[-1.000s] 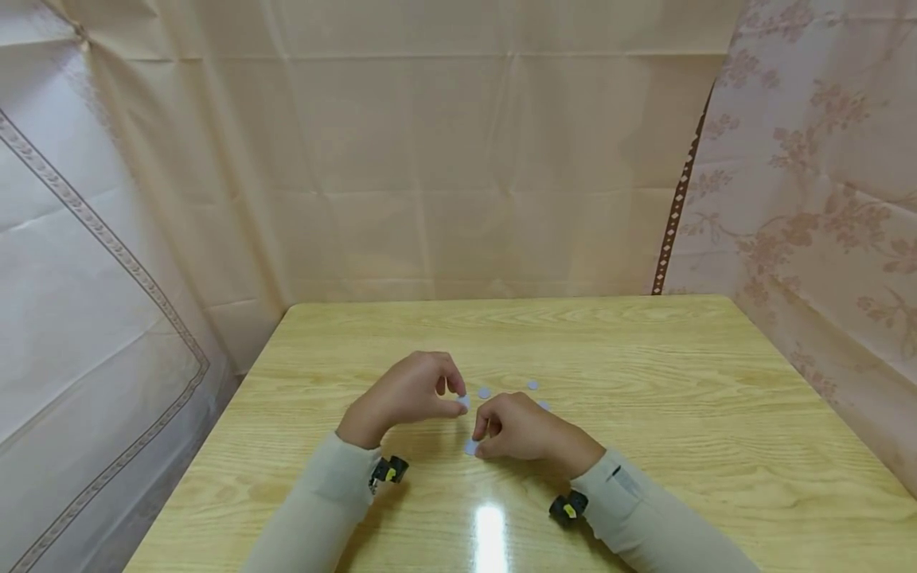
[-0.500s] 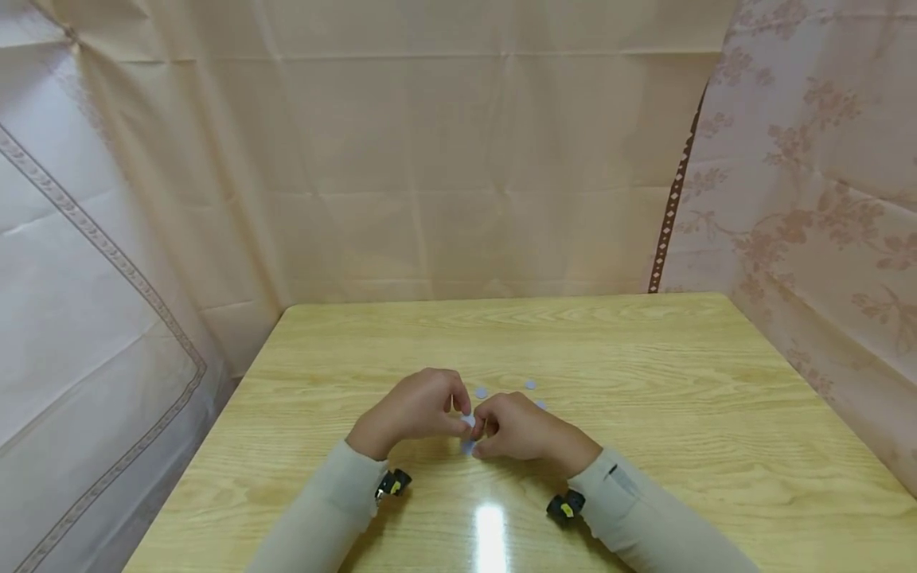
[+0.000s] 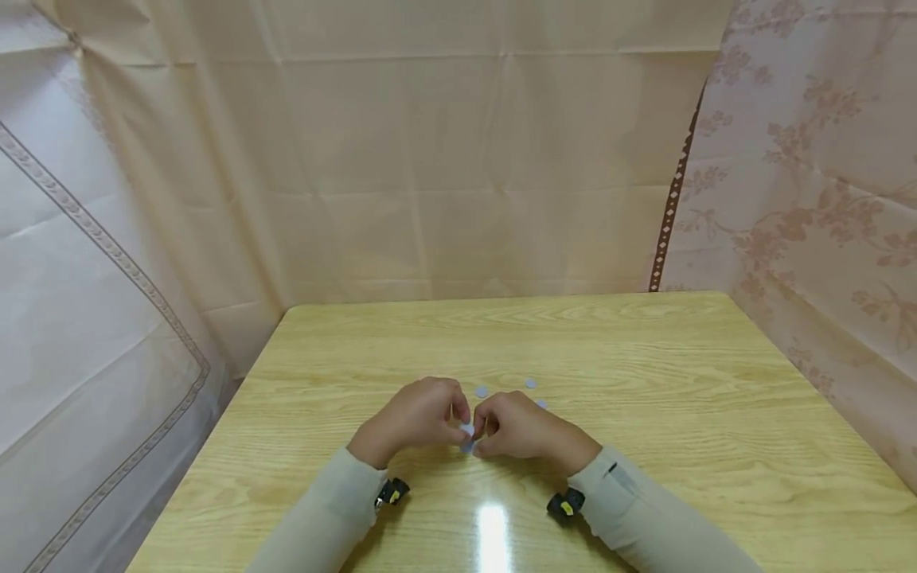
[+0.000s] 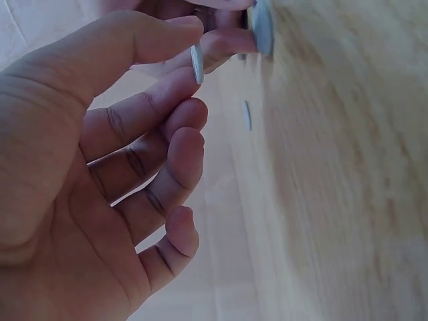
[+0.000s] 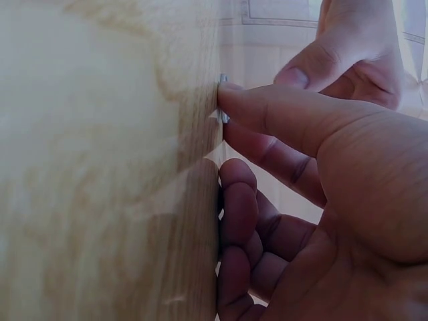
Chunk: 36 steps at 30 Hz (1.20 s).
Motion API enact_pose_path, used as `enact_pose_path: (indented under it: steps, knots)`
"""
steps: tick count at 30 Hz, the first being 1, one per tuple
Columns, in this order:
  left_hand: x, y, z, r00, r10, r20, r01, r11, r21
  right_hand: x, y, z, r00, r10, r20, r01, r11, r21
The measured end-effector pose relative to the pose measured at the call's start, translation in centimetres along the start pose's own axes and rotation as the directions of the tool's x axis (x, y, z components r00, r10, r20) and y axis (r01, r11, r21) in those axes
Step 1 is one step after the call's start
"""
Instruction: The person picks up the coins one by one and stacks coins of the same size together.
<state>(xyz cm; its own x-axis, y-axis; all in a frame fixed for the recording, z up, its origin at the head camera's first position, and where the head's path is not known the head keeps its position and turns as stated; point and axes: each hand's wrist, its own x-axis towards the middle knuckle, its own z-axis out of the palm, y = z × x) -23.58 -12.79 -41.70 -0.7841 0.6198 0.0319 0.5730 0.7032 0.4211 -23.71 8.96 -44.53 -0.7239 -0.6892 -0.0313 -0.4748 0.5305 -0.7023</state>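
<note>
In the head view my left hand [image 3: 421, 415] pinches a small white disc [image 3: 468, 430] between thumb and forefinger. The left wrist view has this thin disc [image 4: 197, 64] edge-on, held above the table. Close by on the right, my right hand [image 3: 528, 427] rests at the tabletop and grips a second white disc [image 3: 467, 448] by its edge with thumb and forefinger. That lower disc [image 5: 224, 79] lies flat on the wood, partly hidden by the thumb in the right wrist view; whether it is one disc or a stack I cannot tell.
Beyond the hands, loose white discs lie on the wooden table [image 3: 344, 350]: one disc [image 3: 481, 391] left of centre, another [image 3: 530, 383] farther back, and a third [image 3: 541, 404] partly behind the right hand. Cloth sheets [image 3: 458, 175] hang around the table.
The left hand has come toward the person and slightly right, bringing its disc from apart to just over the lower one. The right hand stays nearly in place.
</note>
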Motion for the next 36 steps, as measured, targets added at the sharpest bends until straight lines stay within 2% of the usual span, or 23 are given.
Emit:
enact_pose_path:
  steps: [7, 23, 36]
  knots:
    - [0.1, -0.1, 0.44, 1.0, 0.017, -0.001, -0.017, 0.999, 0.029, 0.01, -0.03, 0.09, 1.0, -0.003, -0.007, 0.003, 1.0, 0.01]
    - [0.13, -0.05, 0.69, 0.998, -0.037, 0.059, 0.036, 0.999, 0.019, 0.11, 0.06, 0.13, 1.0, 0.006, -0.004, -0.006, 1.0, 0.01]
    - [0.17, 0.01, 1.0, 0.994, -0.055, 0.089, 0.054, 0.998, 0.015, 0.05, 0.11, 0.08, 1.0, 0.022, -0.007, -0.022, 1.0, 0.001]
